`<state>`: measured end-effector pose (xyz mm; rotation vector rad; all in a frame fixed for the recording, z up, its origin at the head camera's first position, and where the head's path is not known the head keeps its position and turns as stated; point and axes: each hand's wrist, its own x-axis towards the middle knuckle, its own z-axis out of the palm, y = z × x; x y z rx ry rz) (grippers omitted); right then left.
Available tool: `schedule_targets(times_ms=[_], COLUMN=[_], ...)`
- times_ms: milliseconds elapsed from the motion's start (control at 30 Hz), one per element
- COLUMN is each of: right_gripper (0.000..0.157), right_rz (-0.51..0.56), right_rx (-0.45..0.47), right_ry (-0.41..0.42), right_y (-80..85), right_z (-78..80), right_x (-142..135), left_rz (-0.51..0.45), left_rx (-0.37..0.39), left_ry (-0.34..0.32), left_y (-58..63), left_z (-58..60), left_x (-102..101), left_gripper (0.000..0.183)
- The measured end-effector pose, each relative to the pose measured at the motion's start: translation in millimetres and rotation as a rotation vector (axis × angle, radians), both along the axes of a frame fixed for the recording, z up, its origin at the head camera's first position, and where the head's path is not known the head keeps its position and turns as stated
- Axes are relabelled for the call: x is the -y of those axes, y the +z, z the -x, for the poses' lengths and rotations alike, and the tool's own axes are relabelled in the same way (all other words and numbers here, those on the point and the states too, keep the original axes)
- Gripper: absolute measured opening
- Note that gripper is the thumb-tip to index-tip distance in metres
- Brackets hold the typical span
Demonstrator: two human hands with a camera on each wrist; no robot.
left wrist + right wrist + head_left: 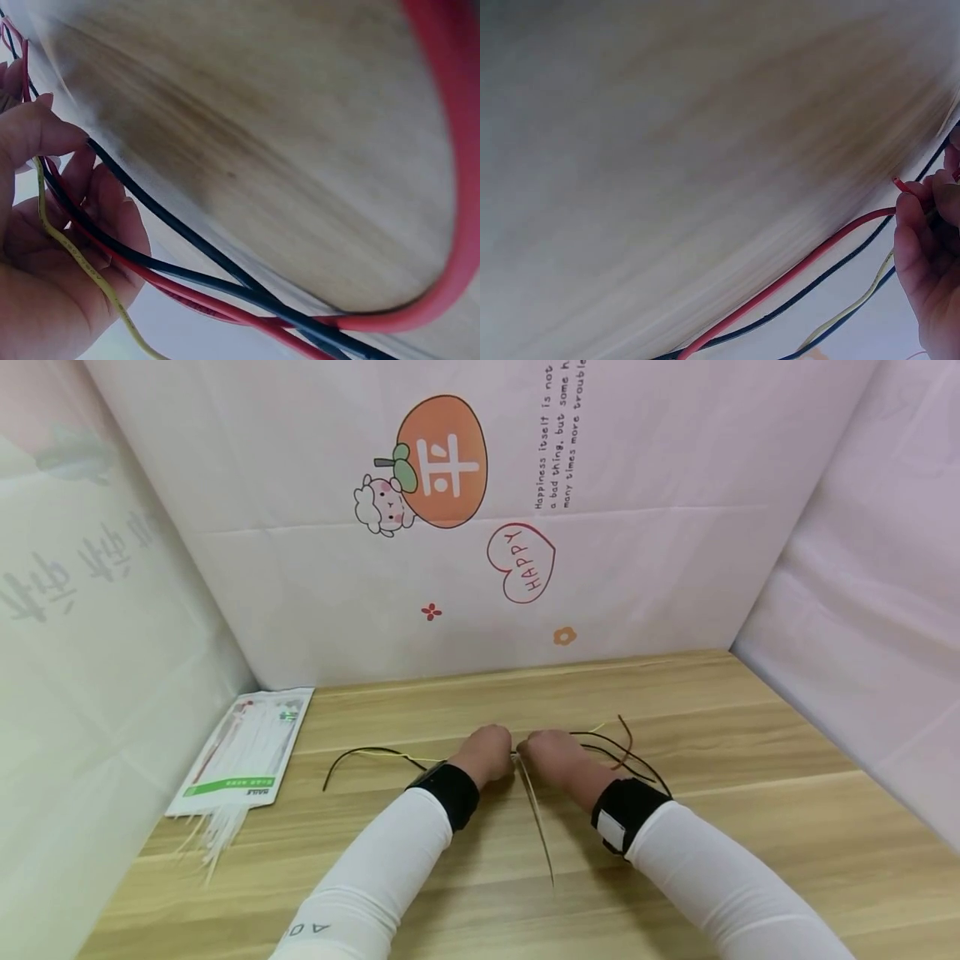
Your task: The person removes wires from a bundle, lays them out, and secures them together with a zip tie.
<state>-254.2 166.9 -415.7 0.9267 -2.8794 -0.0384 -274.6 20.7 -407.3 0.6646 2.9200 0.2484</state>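
Close together over the middle of the wooden table, my left hand (pixel 489 753) and right hand (pixel 557 757) hold a bundle of black, red and yellow wires. In the left wrist view, curled fingers grip the black wires (pixel 187 234), with red wires (pixel 214 301) and a yellow wire (pixel 90 271) across the palm. In the right wrist view, the right fingers pinch around the wires, and a short red wire end (pixel 901 185) pokes out above them. From between the hands a thin pale cable tie (pixel 537 822) trails toward me; which fingers hold it is hidden.
At the left lies a white and green packet (pixel 243 747) with several white cable ties (pixel 223 835) spilling from its near end. Loose wire ends (pixel 352 752) spread left, others (pixel 637 760) right. Printed cloth walls (pixel 465 635) stand behind and at both sides.
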Motion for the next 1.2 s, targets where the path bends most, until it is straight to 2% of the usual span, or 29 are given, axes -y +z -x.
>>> schedule_targets(times_ms=[100, 200, 367, 533, 667, 767, 900, 1067, 1200], right_gripper=[0.013, 0.012, 0.013, 0.011, 0.01, 0.013, 0.016, 0.02, 0.013], right_rz=[-0.006, -0.016, -0.023, -0.031, -0.039, -0.041, -0.03, 0.029, 0.089], right_rx=[0.011, 0.025, 0.035, 0.0, 0.015, 0.043, 0.063, 0.087, 0.071], right_ry=[-0.008, -0.015, -0.03, -0.03, -0.054, -0.077, -0.099, -0.132, -0.146], right_y=[0.7, 1.8, 2.9, 3.1, 3.4, 4.2, 5.0, 6.5, 5.9], right_z=[-1.5, -3.1, -5.5, -6.9, -8.8, -10.4, -11.6, -13.5, -13.9], right_x=[0.2, 0.8, 2.1, 2.3, 3.3, 4.7, 6.8, 8.3, 8.5], left_rz=[-0.008, -0.025, -0.137, -0.282, -0.383, -0.389, -0.355, -0.38, -0.385], left_rx=[0.011, 0.017, 0.04, 0.129, 0.228, 0.246, 0.228, 0.24, 0.234], left_ry=[0.004, 0.003, -0.023, -0.053, -0.036, -0.058, -0.1, -0.084, -0.077], left_y=[1.2, 2.3, 1.5, 3.7, 7.8, 9.3, 9.9, 11.3, 12.6], left_z=[-0.7, -1.4, -3.4, -5.6, -5.5, -4.3, -3.6, -5.3, -7.3], left_x=[0.4, 0.8, 3.8, 9.8, 15.0, 18.1, 20.8, 23.4, 24.4], left_gripper=[0.035, 0.026, 0.009, 0.019, 0.031, 0.035, 0.033, 0.029, 0.028])
